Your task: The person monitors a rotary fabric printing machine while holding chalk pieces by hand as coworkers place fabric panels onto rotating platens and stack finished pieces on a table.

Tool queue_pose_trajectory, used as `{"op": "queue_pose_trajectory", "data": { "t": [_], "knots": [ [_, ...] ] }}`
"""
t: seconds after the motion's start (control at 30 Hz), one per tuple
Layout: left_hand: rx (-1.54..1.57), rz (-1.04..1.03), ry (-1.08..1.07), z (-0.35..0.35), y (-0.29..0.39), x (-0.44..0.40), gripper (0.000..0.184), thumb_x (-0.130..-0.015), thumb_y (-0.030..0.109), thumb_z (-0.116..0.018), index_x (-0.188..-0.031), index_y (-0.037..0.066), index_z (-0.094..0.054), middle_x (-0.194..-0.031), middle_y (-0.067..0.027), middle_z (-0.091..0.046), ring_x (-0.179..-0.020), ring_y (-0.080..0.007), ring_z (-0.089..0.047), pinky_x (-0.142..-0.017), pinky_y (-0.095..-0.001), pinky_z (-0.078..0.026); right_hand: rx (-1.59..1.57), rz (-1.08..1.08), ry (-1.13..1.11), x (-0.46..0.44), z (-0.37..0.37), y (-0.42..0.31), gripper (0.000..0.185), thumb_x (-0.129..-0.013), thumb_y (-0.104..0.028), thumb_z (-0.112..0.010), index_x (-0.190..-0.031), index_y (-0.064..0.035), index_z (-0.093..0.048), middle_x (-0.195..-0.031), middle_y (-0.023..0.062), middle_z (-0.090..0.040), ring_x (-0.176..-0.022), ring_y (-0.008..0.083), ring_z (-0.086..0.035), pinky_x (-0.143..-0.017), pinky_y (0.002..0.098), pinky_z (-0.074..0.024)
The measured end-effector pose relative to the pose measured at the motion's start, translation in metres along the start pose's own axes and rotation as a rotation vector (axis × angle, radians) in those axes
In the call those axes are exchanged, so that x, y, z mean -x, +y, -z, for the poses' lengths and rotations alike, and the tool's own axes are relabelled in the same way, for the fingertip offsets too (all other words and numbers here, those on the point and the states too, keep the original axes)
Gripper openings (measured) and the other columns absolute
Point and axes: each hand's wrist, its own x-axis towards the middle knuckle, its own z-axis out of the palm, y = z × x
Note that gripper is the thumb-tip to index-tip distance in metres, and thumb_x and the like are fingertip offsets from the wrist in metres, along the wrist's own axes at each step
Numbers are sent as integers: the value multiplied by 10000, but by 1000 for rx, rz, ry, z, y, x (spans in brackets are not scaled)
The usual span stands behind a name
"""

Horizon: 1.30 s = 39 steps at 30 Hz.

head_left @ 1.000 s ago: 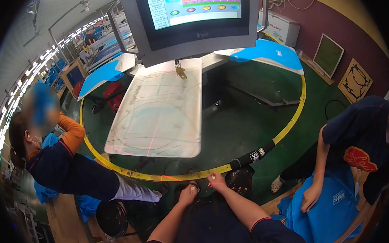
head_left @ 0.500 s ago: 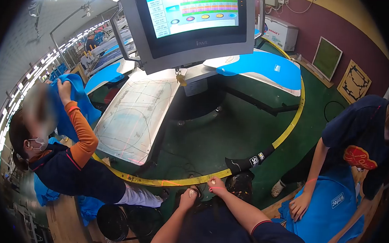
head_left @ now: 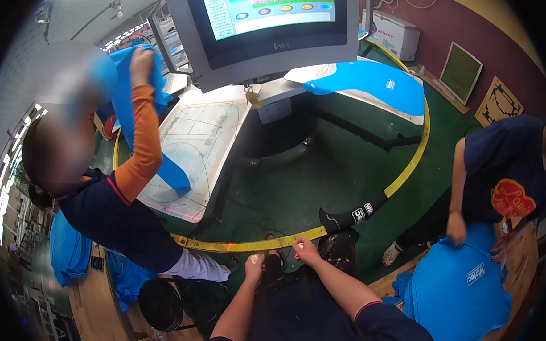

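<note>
My left hand [head_left: 254, 269] is closed in a fist in front of my body, with a small pale spot showing at the fingers. Close to the yellow curved rail [head_left: 250, 246], my right hand [head_left: 306, 251] is also curled shut, and something small and pale shows at it. What either hand holds is too small to make out. Just beyond my right hand, a black fabric piece with white lettering [head_left: 346, 218] is draped over the rail.
A monitor [head_left: 260, 52] hangs ahead above a white printing board [head_left: 194, 135]. At left, a person in orange sleeves [head_left: 143, 142] lifts blue fabric [head_left: 124, 88]. Another person [head_left: 501, 176] stands right, beside blue fabric [head_left: 458, 291] on a wooden table. Blue fabric [head_left: 370, 82] covers the far board.
The left person has moved toward the white board, and the end of their blue fabric now hangs over it. The right person's hands have drawn back up the blue fabric. My fists barely moved.
</note>
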Motion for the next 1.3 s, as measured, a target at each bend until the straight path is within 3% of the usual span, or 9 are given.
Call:
{"op": "queue_pose_trajectory", "data": {
  "t": [0.23,0.33,0.43,0.53,0.57,0.8,0.9,1.17,1.3],
  "knots": [
    [686,275,81,30,-2,-13,182,-1008,213,-692,-951,152,-530,-747,25,-534,-538,-43,-461,-447,-198,-373,49,16,10,2,0,-2,224,-960,-247,-686,-1031,-47,-616,-756,82,-692,-611,137,-682,-564,304,-562],
    [584,202,162,41,-3,-17,197,-998,265,-703,-967,154,-543,-741,29,-518,-529,-61,-458,-444,-221,-376,56,1,6,3,0,-6,224,-962,-244,-682,-1039,-46,-611,-751,83,-691,-609,137,-681,-568,300,-562],
    [32,-12,272,60,-8,-14,232,-983,322,-722,-984,115,-619,-727,14,-563,-566,-91,-522,-450,-272,-414,40,9,-12,1,0,-1,208,-972,-233,-676,-1043,-52,-602,-729,74,-684,-600,128,-668,-555,287,-545],
    [-380,-189,332,99,-33,-1,282,-960,325,-730,-911,57,-654,-769,-38,-652,-657,-141,-602,-606,-338,-487,3,-14,-23,2,0,-1,201,-973,-225,-680,-1053,-60,-597,-726,68,-684,-595,121,-657,-551,276,-534],
    [-478,-84,377,111,-43,8,289,-949,329,-729,-913,47,-678,-792,-58,-685,-700,-159,-632,-679,-361,-495,28,12,-12,1,0,-1,205,-974,-227,-683,-1061,-65,-593,-725,65,-679,-599,119,-654,-550,276,-532],
    [-454,323,185,143,-98,113,218,-976,252,-661,-1071,58,-693,-806,-40,-703,-743,-180,-679,-710,-358,-543,6,-23,-19,-1,-2,-5,200,-979,-229,-679,-1029,-68,-572,-735,66,-667,-604,121,-656,-523,273,-522],
    [119,503,38,153,-136,138,186,-974,172,-627,-1104,58,-695,-823,-50,-700,-795,-199,-685,-710,-367,-551,-10,-25,-21,-5,-3,-3,202,-978,-224,-692,-1020,-69,-570,-754,64,-668,-605,117,-655,-522,271,-527],
    [314,514,-25,158,-178,139,192,-962,155,-632,-1114,56,-695,-850,-58,-700,-830,-204,-683,-730,-371,-552,-63,63,-60,-14,-7,13,167,-1004,-185,-653,-1004,-64,-538,-695,48,-609,-536,132,-600,-492,285,-473],
    [-8,456,-116,170,-162,115,197,-956,147,-635,-1119,55,-695,-863,-63,-700,-848,-207,-682,-740,-372,-553,1,4,-45,-11,-6,5,197,-964,-212,-674,-1011,-53,-567,-743,66,-667,-604,133,-653,-547,293,-532]
  ]
}}
